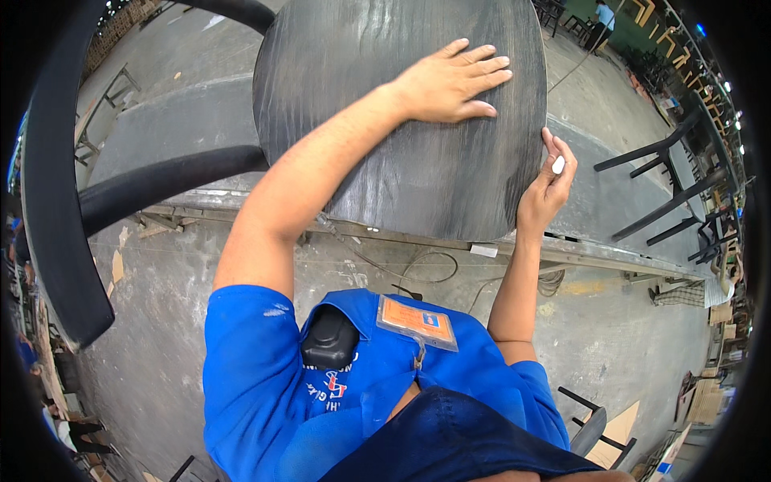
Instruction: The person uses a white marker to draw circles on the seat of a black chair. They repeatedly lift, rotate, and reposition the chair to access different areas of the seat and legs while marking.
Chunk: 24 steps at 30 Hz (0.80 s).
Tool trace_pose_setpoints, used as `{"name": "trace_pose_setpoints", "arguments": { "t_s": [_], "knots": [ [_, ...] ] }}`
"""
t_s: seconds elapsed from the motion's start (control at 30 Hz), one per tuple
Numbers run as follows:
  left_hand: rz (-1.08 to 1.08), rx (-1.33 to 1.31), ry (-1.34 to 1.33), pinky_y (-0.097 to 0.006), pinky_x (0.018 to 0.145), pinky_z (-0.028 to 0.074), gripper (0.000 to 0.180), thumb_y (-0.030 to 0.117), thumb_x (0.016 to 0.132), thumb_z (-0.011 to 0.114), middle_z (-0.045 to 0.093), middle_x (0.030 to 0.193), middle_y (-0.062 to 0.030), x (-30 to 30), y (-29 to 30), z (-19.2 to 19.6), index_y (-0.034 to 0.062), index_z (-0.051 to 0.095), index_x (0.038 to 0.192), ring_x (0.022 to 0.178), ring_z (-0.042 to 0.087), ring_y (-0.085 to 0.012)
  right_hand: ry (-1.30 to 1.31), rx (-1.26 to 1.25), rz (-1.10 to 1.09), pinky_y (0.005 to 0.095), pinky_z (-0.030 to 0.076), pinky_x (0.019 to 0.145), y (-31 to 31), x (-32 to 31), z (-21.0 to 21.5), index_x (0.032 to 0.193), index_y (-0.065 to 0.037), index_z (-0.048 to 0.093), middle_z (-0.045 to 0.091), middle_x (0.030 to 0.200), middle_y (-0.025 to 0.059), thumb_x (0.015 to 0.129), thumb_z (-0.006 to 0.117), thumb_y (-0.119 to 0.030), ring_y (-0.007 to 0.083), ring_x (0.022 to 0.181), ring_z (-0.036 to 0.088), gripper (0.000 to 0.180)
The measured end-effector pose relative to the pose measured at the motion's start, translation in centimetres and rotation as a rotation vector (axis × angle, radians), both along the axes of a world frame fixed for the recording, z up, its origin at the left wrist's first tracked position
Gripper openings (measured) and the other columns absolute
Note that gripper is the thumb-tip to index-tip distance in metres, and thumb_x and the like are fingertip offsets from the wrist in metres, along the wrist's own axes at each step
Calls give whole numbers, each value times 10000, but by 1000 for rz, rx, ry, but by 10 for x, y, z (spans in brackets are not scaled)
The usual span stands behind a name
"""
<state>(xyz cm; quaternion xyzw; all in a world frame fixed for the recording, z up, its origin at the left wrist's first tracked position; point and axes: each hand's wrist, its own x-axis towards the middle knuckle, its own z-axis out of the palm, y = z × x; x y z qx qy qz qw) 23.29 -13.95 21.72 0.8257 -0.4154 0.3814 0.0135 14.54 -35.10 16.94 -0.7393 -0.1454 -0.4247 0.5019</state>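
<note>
A chair lies on its side or back, with its dark, wood-grained seat [345,72] in front of me. My left hand [454,83] rests flat on that seat, fingers spread toward the right, holding nothing. At the seat's right edge is my right hand [549,181], its fingers bent and one fingertip at the rim. A small white piece [558,165] shows between its thumb and fingers; its exact kind is unclear. To the left, the chair's black curved backrest [52,201] and a thick black arm [177,181] stick out from the seat.
Beneath the chair runs a long grey bench [177,120], its metal edge nearest me. Another dark chair [683,169] stands on the right. A cable [426,277] loops on the concrete floor. A person in light blue [604,16] stands far off; another person [719,281] is at the right.
</note>
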Motion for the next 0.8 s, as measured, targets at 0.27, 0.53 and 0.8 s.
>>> {"name": "trace_pose_setpoints", "arguments": {
  "t_s": [0.27,0.53,0.8],
  "knots": [
    [345,-257,-56,-446,1137,205,566,471,956,434,391,1460,-91,7,102,8,113,426,1394,1388,288,-276,41,82,-88,356,456,952,6,5,-2,1206,-48,503,615,1205,104,1015,389,-193,228,1146,570,265],
    [198,-249,-46,-461,1117,255,585,418,946,486,409,1423,-181,-4,35,-7,17,422,1367,1363,321,-333,-213,-143,-74,346,544,854,9,11,1,1207,-49,539,612,1190,85,938,474,-22,264,1166,554,278],
    [316,-200,84,-432,1098,299,466,278,888,600,502,1356,-134,-37,43,19,107,522,1314,1334,382,-297,-231,-66,302,292,586,690,10,-2,3,1175,-39,583,682,957,112,799,537,124,247,980,645,412]
  ]
}}
